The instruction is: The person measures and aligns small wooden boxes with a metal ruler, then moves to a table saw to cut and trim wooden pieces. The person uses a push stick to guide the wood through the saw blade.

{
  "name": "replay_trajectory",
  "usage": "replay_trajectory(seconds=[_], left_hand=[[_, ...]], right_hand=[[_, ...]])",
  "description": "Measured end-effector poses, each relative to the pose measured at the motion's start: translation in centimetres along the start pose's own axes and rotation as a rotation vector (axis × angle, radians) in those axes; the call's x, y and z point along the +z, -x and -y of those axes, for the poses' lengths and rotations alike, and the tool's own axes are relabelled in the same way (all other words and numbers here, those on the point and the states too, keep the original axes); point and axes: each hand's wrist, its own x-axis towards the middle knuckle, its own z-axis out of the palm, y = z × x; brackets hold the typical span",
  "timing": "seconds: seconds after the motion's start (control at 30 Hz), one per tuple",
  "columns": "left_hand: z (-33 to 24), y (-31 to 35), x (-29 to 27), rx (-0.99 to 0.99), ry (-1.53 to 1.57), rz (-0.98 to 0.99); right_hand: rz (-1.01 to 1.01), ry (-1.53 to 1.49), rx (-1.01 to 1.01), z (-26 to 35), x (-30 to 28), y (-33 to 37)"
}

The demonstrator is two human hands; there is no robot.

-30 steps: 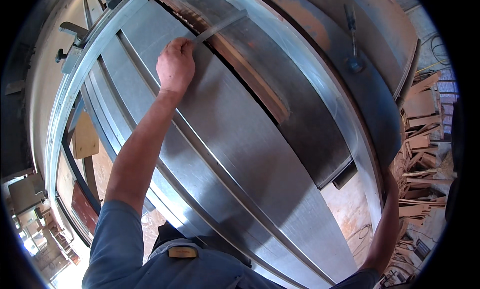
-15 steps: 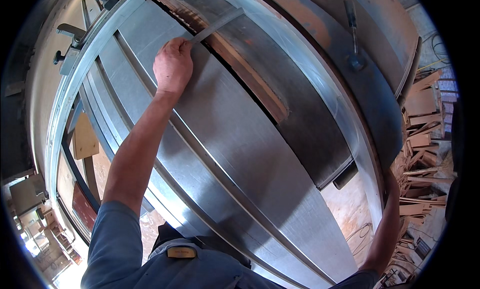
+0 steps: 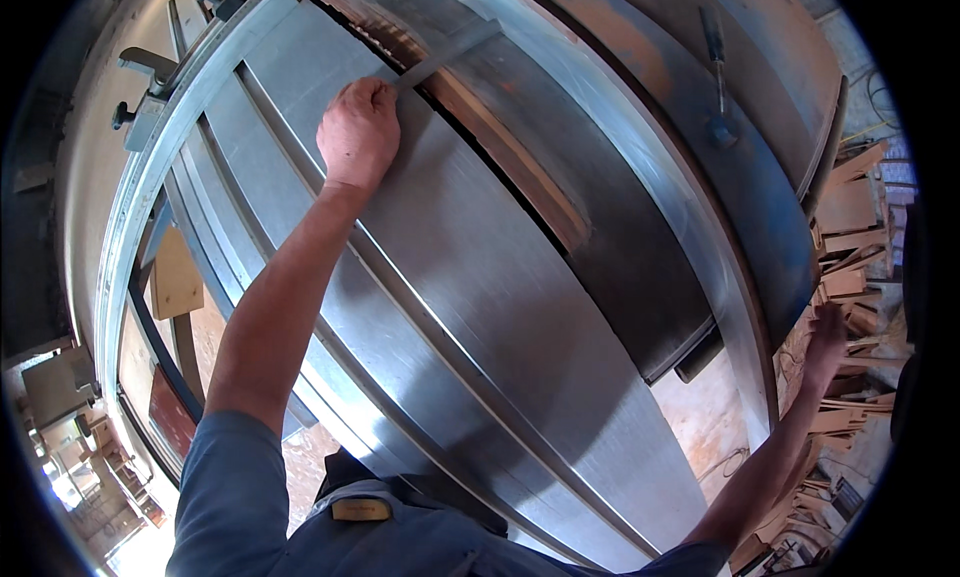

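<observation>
My left hand (image 3: 358, 132) is closed around the near end of a flat steel ruler (image 3: 450, 55). The ruler lies across a wooden strip (image 3: 510, 157) set into a metal saw table (image 3: 470, 267), and its far end reaches the long metal fence (image 3: 640, 137). The hand itself rests over the table, left of the dark slot beside the wood. Past the near right end of the fence, my right hand (image 3: 826, 337) is beside the lower edge of a blue curved metal panel (image 3: 765, 217). Its fingers are small and indistinct.
Long grooves (image 3: 440, 342) run along the table. A rail with dark clamp knobs (image 3: 150, 72) edges its far left side. A dark handle on a metal rod (image 3: 716, 62) stands over the blue panel. Wood offcuts (image 3: 855, 247) are heaped at the right.
My right hand has left the fence's near end and moved right, toward the offcuts. My left hand stays on the ruler. The whole view has shifted slightly.
</observation>
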Motion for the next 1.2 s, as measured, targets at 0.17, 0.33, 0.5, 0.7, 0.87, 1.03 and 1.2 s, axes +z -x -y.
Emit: replay_trajectory(seconds=[0.17, 0.33, 0.5, 0.7, 0.87, 1.03, 1.2], left_hand=[[-0.2, 0.1, -0.4, -0.007, 0.018, 0.007], [-0.3, -0.2, -0.2, 0.002, -0.011, 0.028], [-0.1, -0.3, -0.1, 0.005, 0.002, 0.024], [-0.3, 0.0, -0.2, -0.015, 0.016, 0.016], [-0.1, -0.2, -0.1, 0.005, 0.009, 0.012], [-0.5, 0.1, -0.3, -0.001, -0.002, 0.029], [0.3, 0.0, -0.5, -0.011, 0.012, 0.024]], right_hand=[[-0.237, -0.247, -0.827, 18.7, 3.0, 6.8], [0.294, -0.374, -1.448, 31.4, 11.8, 9.9], [0.115, -0.251, -1.305, 32.0, 14.7, 2.8], [0.125, -0.388, -1.283, 32.7, 15.6, 3.6], [0.150, -0.282, -1.275, 33.2, 15.2, 3.2], [0.071, -0.312, -1.314, 32.6, 15.0, 2.2], [0.153, -0.378, -1.328, 33.7, 14.6, 4.1]])
